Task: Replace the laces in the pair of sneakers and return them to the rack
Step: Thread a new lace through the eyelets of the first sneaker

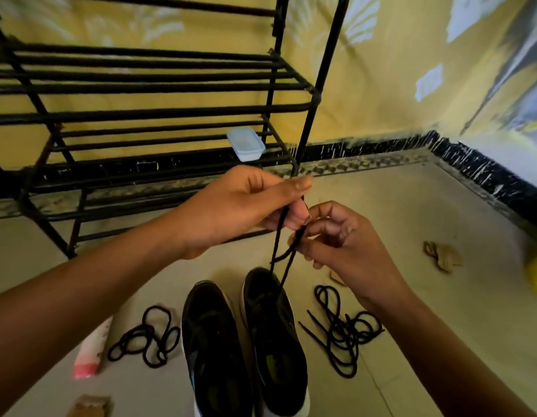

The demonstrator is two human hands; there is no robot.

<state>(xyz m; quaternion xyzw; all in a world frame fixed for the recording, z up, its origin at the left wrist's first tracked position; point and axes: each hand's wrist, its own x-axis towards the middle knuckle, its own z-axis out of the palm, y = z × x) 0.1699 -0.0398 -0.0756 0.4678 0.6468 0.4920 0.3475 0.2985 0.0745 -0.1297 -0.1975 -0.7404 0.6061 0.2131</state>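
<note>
Two black sneakers with white soles stand side by side on the floor, the left sneaker [214, 353] and the right sneaker [274, 341], toes pointing away from me. A black lace [279, 251] rises from the right sneaker's front. My left hand [243, 206] pinches one strand of that lace between thumb and fingers above the shoes. My right hand [342, 239] pinches the other strand just beside it. One loose black lace [150, 335] lies coiled to the left of the sneakers and another loose lace [339, 326] to the right.
A black metal shoe rack [147, 115] stands against the yellow wall, with a small clear plastic box [246, 144] on a lower shelf. A white and pink tube [91, 350] lies at the left. Brown paper scraps [441, 255] lie on the floor at the right, and cardboard [90, 406] lies near me.
</note>
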